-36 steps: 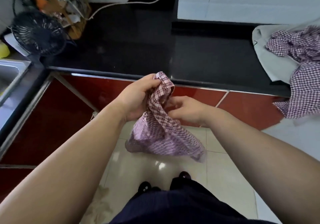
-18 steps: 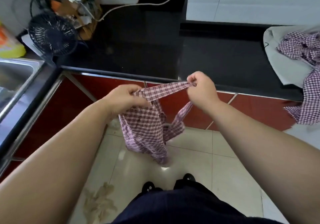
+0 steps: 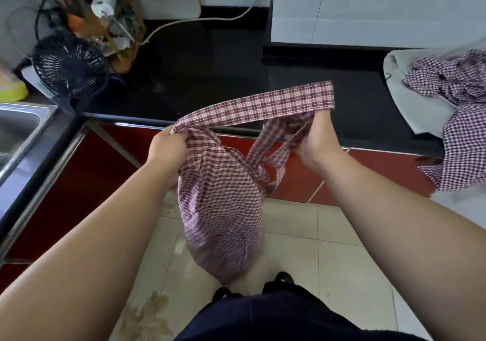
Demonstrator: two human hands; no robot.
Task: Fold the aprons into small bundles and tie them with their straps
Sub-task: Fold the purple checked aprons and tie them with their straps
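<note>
Head view, person standing at a kitchen worktop [image 3: 210, 64]. The checked apron [image 3: 221, 209] hangs in the centre of the frame, clear of the worktop and above the tiled floor [image 3: 302, 248], as a loose, gathered bunch, not a flat fold. The left hand [image 3: 168, 146], centre left, is clenched round the gathered top of the cloth. The right hand [image 3: 317, 140], centre right, grasps the far end of the strap [image 3: 263, 103], which turns round its fingers; thinner ties trail below that hand. Compared with half a second earlier, the hands stand farther apart and the strap, then only a short span between them, is now drawn out into a long, taut band rising toward the right; a second ago both hands were close together on the bunched cloth. This suggests that bunching has given way to freeing the strap, so winding it round the bundle and knotting it is probably the step in hand; the bundle is not yet tied. More checked aprons [image 3: 460, 103] lie on a grey cloth [image 3: 410, 98] at the right edge. A small fan [image 3: 69, 68] stands upper left, a sink [image 3: 15, 124] at the left edge.
</note>
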